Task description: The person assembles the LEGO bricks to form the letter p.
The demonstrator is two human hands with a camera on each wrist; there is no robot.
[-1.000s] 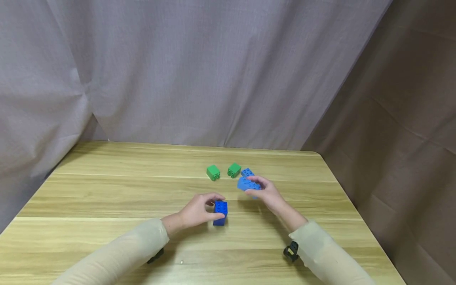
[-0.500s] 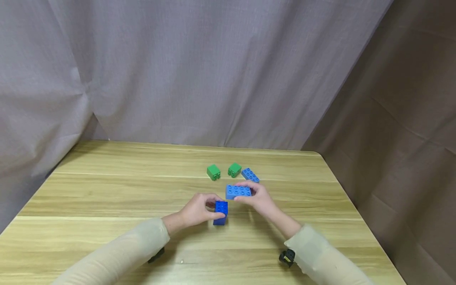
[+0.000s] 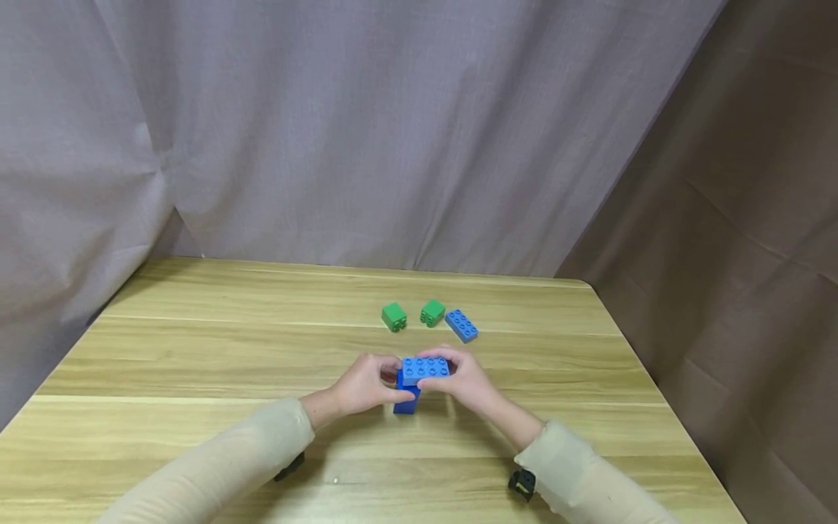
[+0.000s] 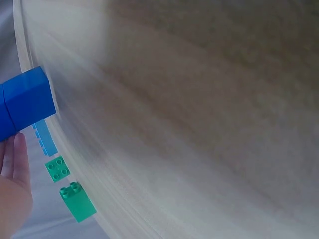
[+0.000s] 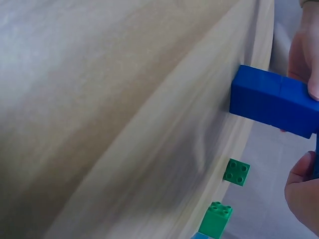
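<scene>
My left hand grips an upright stack of dark blue bricks near the middle of the table, thumb in front and fingers behind. A seam across the stack shows in the right wrist view. Between the thumb and fingers of my right hand is a light blue eight-stud brick, studs up. It lies level over the stack's top, hiding the studs there, and its right part juts out past the stack. In the left wrist view the dark blue stack rises from the tabletop beside my left fingers.
Behind the hands, two green bricks lie on their sides, one to the left and one to the right. Another light blue brick rests beside the right one. Grey curtains hang behind the wooden table and along its right.
My right hand has brought the light blue brick leftward and toward me, turning it level, from beside the rear bricks to over the dark blue stack. My left hand has stayed on the stack.
</scene>
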